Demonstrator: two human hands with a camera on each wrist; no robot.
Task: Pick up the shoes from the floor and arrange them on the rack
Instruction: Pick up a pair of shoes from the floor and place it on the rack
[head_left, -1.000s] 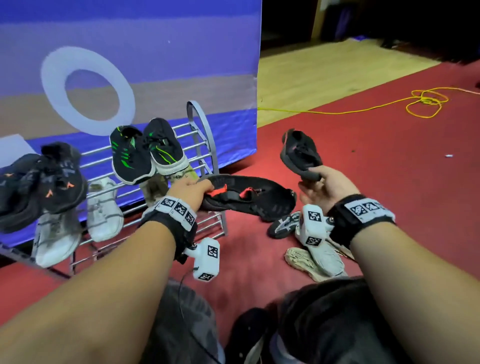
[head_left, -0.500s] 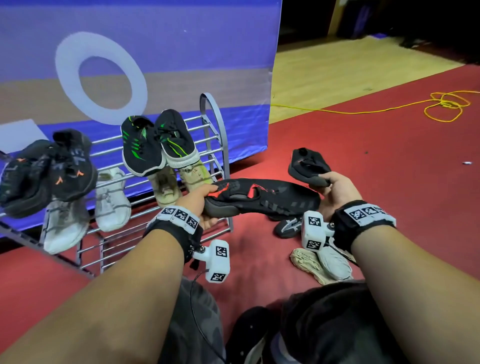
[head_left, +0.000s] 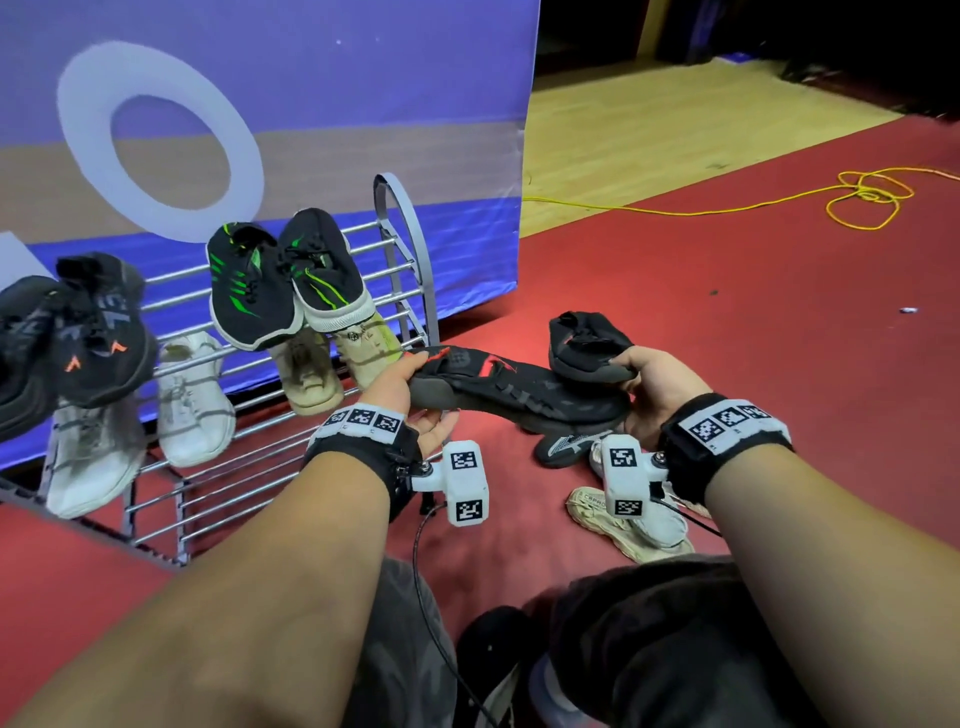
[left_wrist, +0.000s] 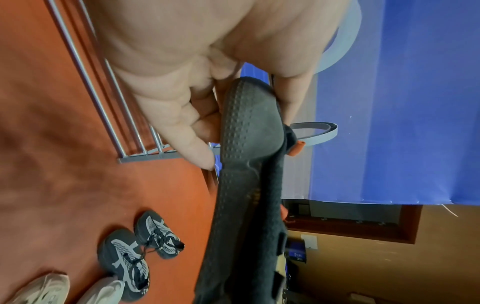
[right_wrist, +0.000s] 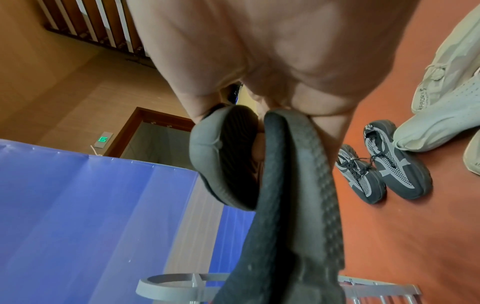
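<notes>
We have the left hand (head_left: 410, 387) gripping the heel end of a long black shoe with red trim (head_left: 519, 387), fingers curled round it, held level just right of the rack (head_left: 405, 270). Right hand (head_left: 657, 387) has its fingers clenched on the second black shoe (head_left: 587, 343), which sits on the toe end of the first. A grey pair (left_wrist: 140, 253) and pale shoes (right_wrist: 441, 98) lie on the red floor (head_left: 727, 322).
</notes>
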